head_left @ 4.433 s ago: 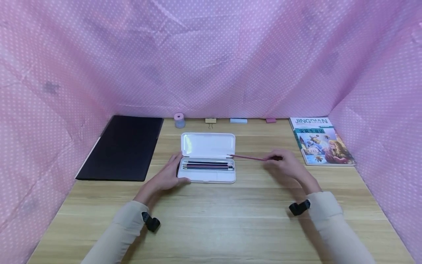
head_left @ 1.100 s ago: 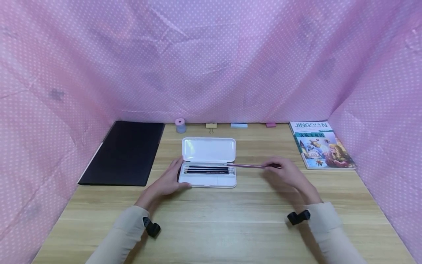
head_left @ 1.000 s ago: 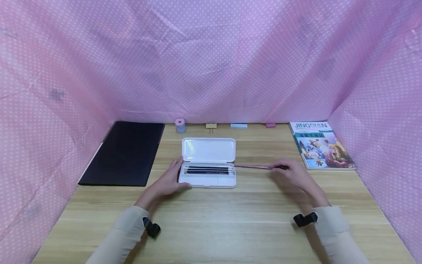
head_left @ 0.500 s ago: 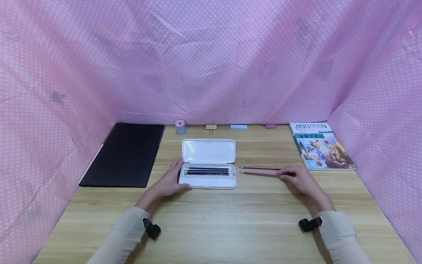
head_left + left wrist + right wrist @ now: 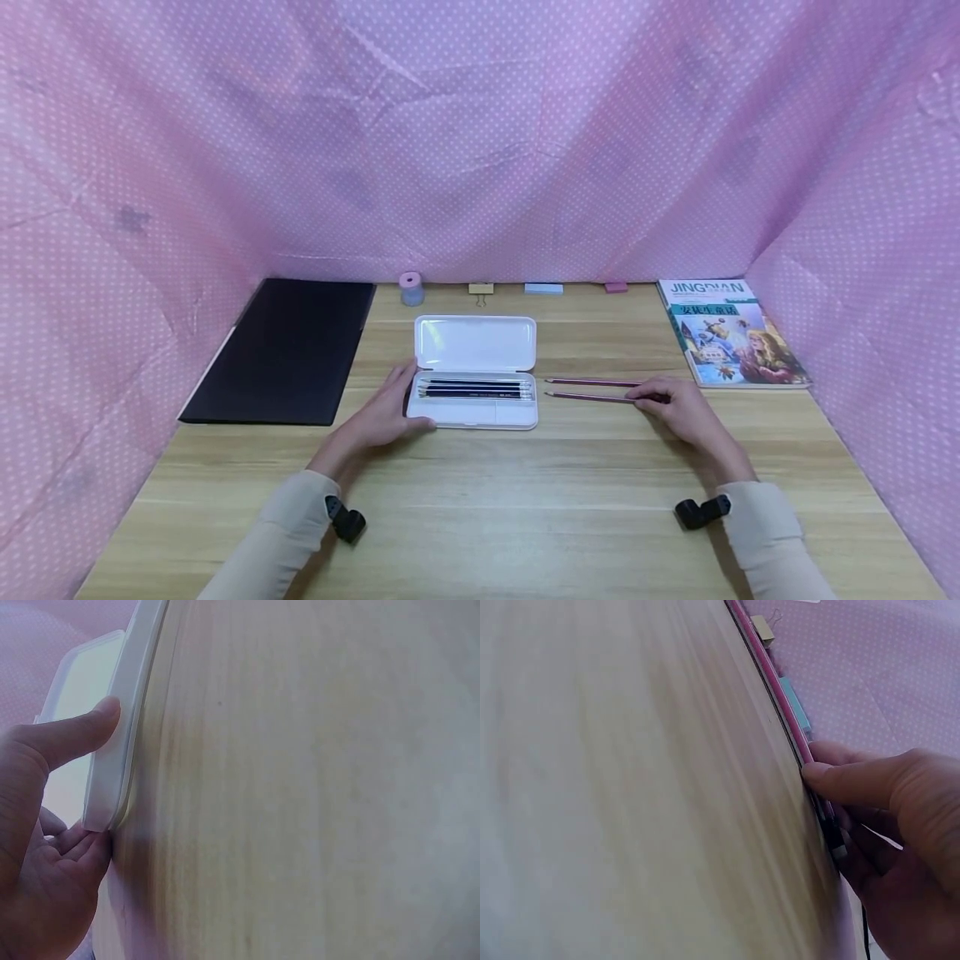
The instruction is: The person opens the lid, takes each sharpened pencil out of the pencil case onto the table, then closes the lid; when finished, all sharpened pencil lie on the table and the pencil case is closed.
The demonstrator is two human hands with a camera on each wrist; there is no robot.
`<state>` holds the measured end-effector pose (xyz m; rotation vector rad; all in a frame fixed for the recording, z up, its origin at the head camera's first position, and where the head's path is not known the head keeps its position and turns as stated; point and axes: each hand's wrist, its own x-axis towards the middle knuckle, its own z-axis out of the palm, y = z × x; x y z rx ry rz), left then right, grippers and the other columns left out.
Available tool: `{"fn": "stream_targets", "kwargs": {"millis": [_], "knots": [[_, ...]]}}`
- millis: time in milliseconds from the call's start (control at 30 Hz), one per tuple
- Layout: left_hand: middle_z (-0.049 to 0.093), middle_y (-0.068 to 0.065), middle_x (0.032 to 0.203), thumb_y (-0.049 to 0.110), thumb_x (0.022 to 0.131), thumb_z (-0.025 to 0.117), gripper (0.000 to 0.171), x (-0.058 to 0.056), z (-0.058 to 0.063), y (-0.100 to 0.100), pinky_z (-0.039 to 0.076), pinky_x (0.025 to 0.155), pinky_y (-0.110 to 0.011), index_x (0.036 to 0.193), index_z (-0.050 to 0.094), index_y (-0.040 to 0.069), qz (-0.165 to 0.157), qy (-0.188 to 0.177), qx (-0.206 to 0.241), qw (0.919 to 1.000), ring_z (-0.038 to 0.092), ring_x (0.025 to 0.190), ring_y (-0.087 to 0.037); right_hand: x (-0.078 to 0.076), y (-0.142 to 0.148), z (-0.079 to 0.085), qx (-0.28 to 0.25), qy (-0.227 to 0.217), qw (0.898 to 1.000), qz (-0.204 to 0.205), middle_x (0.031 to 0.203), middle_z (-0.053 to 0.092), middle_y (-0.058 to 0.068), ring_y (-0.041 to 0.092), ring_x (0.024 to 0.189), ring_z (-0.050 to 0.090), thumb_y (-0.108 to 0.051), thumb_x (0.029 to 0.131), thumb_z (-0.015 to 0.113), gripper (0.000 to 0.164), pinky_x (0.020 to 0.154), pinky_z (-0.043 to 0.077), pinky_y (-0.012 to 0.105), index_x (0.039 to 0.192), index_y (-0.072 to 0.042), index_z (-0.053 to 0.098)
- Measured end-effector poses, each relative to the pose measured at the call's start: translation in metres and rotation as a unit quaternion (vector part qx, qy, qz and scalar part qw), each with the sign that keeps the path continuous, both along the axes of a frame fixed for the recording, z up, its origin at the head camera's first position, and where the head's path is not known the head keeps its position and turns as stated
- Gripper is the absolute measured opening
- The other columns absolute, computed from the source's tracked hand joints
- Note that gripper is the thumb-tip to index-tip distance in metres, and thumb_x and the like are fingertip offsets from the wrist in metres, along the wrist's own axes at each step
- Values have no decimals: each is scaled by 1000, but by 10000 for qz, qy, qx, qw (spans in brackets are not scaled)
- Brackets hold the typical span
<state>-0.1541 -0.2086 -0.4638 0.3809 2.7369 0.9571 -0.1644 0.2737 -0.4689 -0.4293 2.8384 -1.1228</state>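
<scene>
So the right hand (image 5: 678,408) is pinching the nearer maroon pencil (image 5: 588,397) by its back end, thumb against fingers. The farther maroon pencil (image 5: 588,382) is lying just behind it with its end going in under the hand, so I can't tell if that one's being gripped too. Both tips are pointing at the open white pencil case (image 5: 435,412) and stopping just short of its right end. At the other end, the left hand (image 5: 382,411) is gripping the case, thumb on the front edge and fingers around the side. A few dark pencils (image 5: 476,389) are sitting in the back part. My worry: the maroon two are lying so close that moving one could nudge the other and send it rolling over the desk (image 5: 480,517). A leftward push could also jab a tip into the case wall, and the case might skid if the left hand eased off. Farther out, the binder clip (image 5: 481,289), black folder (image 5: 277,354) and JINGDIAN book (image 5: 727,342) are lying clear of the pencils, so I'm not sweating those.
</scene>
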Motion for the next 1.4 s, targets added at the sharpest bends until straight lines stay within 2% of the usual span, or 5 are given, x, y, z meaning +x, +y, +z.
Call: {"fn": "stream_targets", "kwargs": {"millis": [267, 533, 767, 933, 1400], "knots": [[19, -6, 148, 49, 71, 74, 110, 1, 2, -1, 21, 107, -49, 149, 2, 18, 37, -121, 30, 9999, 23, 133, -25, 1, -17, 19, 130, 457, 9989, -33, 100, 66, 0, 20, 92, 59, -20, 86, 65, 15, 78, 47, 40, 100, -21, 70], [19, -6, 148, 51, 71, 73, 110, 0, 1, -1, 21, 108, -49, 149, 2, 18, 17, -104, 17, 9999, 23, 133, -24, -9, -75, 39, -30, 614, 9956, 707, 99, 63, 0, 16, 90, 57, -17, 85, 66, 21, 78, 48, 38, 107, -15, 67], [19, -6, 148, 49, 71, 74, 111, 0, 1, -1, 20, 108, -49, 149, 2, 18, 23, -56, 50, 10000, 23, 133, -24, -14, -136, 34, -328, 501, 9876, 1450, 106, 62, 3, 16, 98, 57, -5, 85, 64, 26, 84, 48, 34, 110, -10, 66], [19, -6, 148, 49, 71, 74, 111, 1, 2, -1, 20, 108, -48, 149, 2, 18, 7, -68, 55, 10000, 22, 134, -24, -12, -165, 28, -137, 327, 9799, 1964, 106, 62, 2, 14, 99, 55, -3, 86, 61, 26, 85, 47, 32, 110, -9, 65], [20, -4, 147, 47, 72, 75, 110, 2, 4, 0, 21, 108, -48, 149, 1, 22, 42, -163, 143, 9998, 25, 131, -22, -17, -187, 27, 328, 359, 9710, 2343, 95, 62, 3, 11, 85, 54, 3, 85, 59, 25, 77, 47, 29, 106, -7, 67]]}}
